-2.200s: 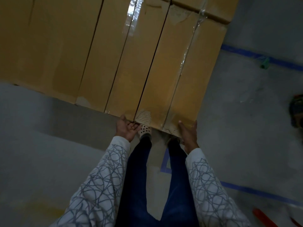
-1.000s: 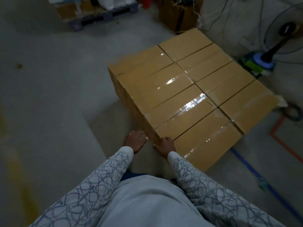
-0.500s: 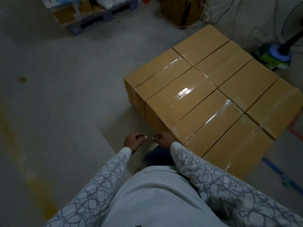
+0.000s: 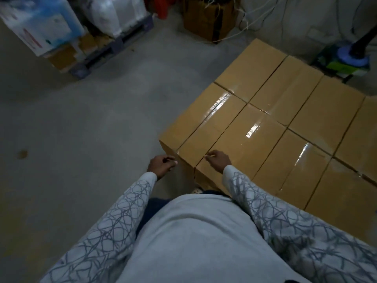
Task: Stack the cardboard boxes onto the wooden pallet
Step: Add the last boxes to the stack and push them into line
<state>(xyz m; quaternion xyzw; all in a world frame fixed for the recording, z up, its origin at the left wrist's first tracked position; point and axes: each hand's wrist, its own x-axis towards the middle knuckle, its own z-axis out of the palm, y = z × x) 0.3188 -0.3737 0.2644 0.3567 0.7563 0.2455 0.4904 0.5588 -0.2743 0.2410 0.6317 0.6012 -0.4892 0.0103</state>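
Note:
Several taped brown cardboard boxes (image 4: pixel 263 127) lie packed side by side in a flat block on the right of the head view. Whatever is beneath them is hidden, so no wooden pallet shows. My left hand (image 4: pixel 161 165) hangs over the concrete floor just left of the block's near corner, fingers curled, holding nothing. My right hand (image 4: pixel 217 160) hovers at the near edge of the closest box, fingers loosely curled and empty. I cannot tell whether it touches the cardboard.
A dark pallet (image 4: pixel 114 48) with wrapped white and blue goods stands at the back left. A brown carton (image 4: pixel 206 19) with loose cords sits at the back. A fan base (image 4: pixel 350 58) stands at the far right. Grey concrete floor (image 4: pixel 81 129) spreads to the left.
Both hands have come off the boxes' near edge. The view has swung left, so the stack now sits further right. My hands have risen slightly.

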